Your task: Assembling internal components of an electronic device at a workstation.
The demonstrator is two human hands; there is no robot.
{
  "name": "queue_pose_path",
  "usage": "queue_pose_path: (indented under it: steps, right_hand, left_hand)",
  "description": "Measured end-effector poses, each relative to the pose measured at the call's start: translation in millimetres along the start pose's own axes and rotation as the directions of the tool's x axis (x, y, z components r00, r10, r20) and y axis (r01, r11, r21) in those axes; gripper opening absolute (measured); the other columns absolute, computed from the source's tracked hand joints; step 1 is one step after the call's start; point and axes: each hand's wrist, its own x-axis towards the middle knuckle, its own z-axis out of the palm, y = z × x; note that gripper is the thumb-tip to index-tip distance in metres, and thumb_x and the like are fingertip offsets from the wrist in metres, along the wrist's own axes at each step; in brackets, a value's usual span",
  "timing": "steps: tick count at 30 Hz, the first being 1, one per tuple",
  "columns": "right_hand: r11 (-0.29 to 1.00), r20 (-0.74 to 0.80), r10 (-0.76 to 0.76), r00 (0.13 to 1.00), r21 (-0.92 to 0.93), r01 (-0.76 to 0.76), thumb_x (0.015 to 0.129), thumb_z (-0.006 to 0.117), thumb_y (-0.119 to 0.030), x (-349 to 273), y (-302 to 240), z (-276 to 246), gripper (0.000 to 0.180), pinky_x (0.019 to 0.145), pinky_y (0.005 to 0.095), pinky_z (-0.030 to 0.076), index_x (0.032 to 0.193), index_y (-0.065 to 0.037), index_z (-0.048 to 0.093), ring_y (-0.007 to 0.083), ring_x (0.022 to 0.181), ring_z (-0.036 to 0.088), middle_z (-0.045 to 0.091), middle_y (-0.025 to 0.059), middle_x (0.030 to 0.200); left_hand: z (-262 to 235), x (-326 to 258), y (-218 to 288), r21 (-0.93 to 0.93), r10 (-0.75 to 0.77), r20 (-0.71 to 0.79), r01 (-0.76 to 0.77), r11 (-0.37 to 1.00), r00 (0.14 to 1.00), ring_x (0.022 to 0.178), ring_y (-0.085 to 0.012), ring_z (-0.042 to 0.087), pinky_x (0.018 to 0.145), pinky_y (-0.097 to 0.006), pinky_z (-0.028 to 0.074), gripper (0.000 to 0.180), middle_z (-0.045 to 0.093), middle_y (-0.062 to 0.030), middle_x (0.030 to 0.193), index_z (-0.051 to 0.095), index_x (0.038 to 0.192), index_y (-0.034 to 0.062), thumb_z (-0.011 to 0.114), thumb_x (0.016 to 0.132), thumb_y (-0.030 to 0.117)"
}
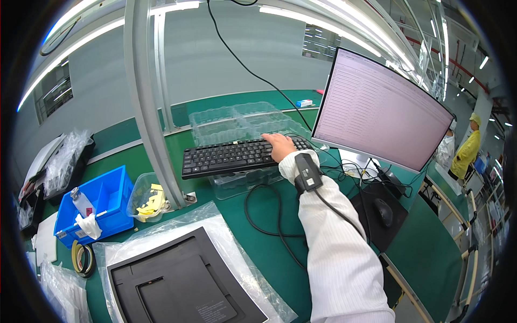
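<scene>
The person's right hand point(280, 146) rests open, fingers down on the right end of the black rectangular plastic keyboard point(237, 156), gripping nothing. Keyboard sits atop clear plastic blister trays point(237, 121) on the green bench, left of the flat monitor point(379, 110). A black device point(307, 172), prob. a scanner, is strapped to the wrist. Left hand out of view.

This was a factory assembly floor: a green workbench point(258, 253) under an aluminium frame post point(148, 102), strip lights along the top, and a capped, yellow-smocked worker point(467, 149) at right.
</scene>
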Motion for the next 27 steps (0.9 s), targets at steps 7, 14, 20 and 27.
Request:
queue_pose_path:
  steps: [7, 14, 20, 27]
  right_hand:
    - [0.939, -0.007, -0.277, 0.961, 0.212, 0.272, 0.07, 0.045, 0.0, -77, 20, -72, 0.042, 0.09, 0.0367, 0.036, 0.111, -0.004, 0.048, 0.0305, 0.104, 0.045, 0.05, 0.0161, 0.109]
    - [0.964, -0.051, 0.255, 0.966, 0.092, -0.25, 0.072, 0.054, -0.011, -237, 151, -114, 0.029, 0.088, 0.0351, 0.038, 0.099, -0.001, 0.055, 0.0305, 0.101, 0.047, 0.052, 0.0135, 0.105]
    - [0.821, -0.209, 0.554, 0.806, -0.023, -0.571, 0.068, 0.063, -0.024, -298, 183, -91, 0.042, 0.09, 0.0371, 0.036, 0.106, -0.008, 0.054, 0.0314, 0.107, 0.043, 0.043, 0.0153, 0.119]
    - [0.794, -0.272, 0.549, 0.79, -0.125, -0.594, 0.065, 0.065, -0.022, -308, 167, -83, 0.045, 0.087, 0.037, 0.039, 0.106, -0.01, 0.054, 0.0301, 0.105, 0.044, 0.042, 0.0118, 0.12]
  left_hand:
    - [2, 0, 0, -0.013, 0.03, -0.033, -0.03, 0.999, 0.999, 0.049, -0.0057, 0.032, 0.044, -0.024, 0.024, 0.021, 0.036, 0.0061, 0.054, 0.047, 0.063, 0.0077, 0.056, 0.08, 0.017]
    - [7, 1, 10, -0.011, 0.087, 0.022, -0.086, 0.996, 0.996, 0.048, -0.005, 0.032, 0.043, -0.023, 0.023, 0.021, 0.036, 0.0066, 0.054, 0.048, 0.064, 0.0068, 0.056, 0.08, 0.018]
    - [2, 1, -6, -0.022, 0.098, -0.042, -0.098, 0.995, 0.994, 0.061, -0.0098, 0.044, 0.054, -0.024, 0.035, 0.021, 0.05, -0.0003, 0.068, 0.055, 0.079, -0.0013, 0.057, 0.079, 0.02]
    - [5, -3, -3, -0.002, 0.033, -0.07, -0.033, 0.999, 0.997, 0.073, -0.0139, 0.049, 0.066, -0.027, 0.039, 0.03, 0.054, -0.0048, 0.082, 0.053, 0.091, -0.0058, 0.059, 0.079, 0.02]
